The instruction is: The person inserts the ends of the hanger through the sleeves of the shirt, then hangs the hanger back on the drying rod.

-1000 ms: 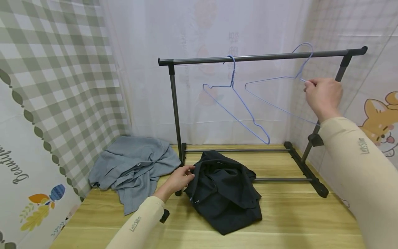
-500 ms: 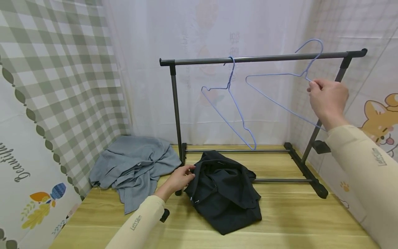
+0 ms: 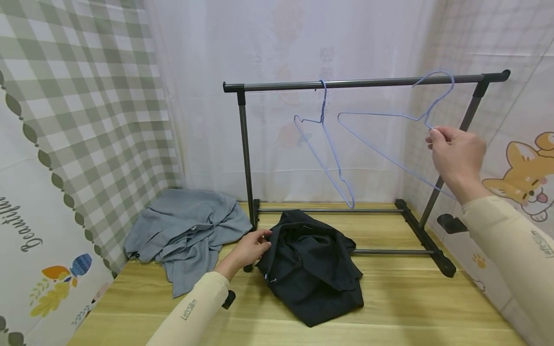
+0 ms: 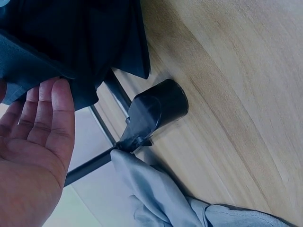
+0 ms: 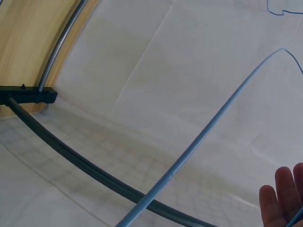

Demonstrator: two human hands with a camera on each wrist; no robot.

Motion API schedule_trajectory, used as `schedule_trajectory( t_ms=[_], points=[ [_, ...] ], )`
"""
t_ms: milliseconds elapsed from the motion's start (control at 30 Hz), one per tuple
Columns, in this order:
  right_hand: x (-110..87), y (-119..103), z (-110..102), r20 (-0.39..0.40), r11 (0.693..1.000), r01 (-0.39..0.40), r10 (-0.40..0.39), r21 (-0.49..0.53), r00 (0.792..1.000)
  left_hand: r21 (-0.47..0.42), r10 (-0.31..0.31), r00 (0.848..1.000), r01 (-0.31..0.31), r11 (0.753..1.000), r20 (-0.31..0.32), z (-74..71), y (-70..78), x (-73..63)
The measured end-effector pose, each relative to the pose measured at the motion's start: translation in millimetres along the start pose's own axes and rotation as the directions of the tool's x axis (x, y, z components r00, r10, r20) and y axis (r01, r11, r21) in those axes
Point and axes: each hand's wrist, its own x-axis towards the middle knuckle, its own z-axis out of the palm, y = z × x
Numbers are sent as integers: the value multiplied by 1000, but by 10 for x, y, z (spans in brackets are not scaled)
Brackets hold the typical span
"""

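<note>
My left hand [image 3: 247, 249] pinches the left edge of a crumpled black garment [image 3: 322, 288] with a waistband-like opening, lying on the table. In the left wrist view its fingertips go behind the garment's edge [image 4: 31, 59]. Raised at the right, my right hand [image 3: 459, 156] grips a blue wire hanger [image 3: 375, 114] by one shoulder, just below the hook. That hanger's hook overlaps the rail [image 3: 372, 83] in the head view. A second blue hanger [image 3: 323, 98] hangs bare from the middle of the rail. In the right wrist view only some fingers [image 5: 284, 198] show.
A grey garment [image 3: 186, 230] lies in a heap at the left, beside the rack's left post [image 3: 245, 144]. The rack's right base bar [image 3: 426, 240] and thin lower rods [image 3: 394, 252] rest on the wooden table [image 3: 415, 298]. Printed curtains surround it.
My right hand has moved a little right and then down, taking its hanger along, so the hook sits lower against the rail. The hanging hanger has swung. My left hand stays put.
</note>
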Motion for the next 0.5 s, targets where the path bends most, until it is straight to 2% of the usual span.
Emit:
schedule_trajectory(
  t_ms=[267, 500],
  points=[
    [-224, 119, 71, 58, 995, 98, -96, -26, 994, 8, -1, 1000, 1, 1000, -2, -6, 9, -9],
    [-438, 261, 198, 101, 981, 190, -186, -33, 977, 9, 1, 1000, -1, 1000, 0, 1, 13, -6]
  ],
)
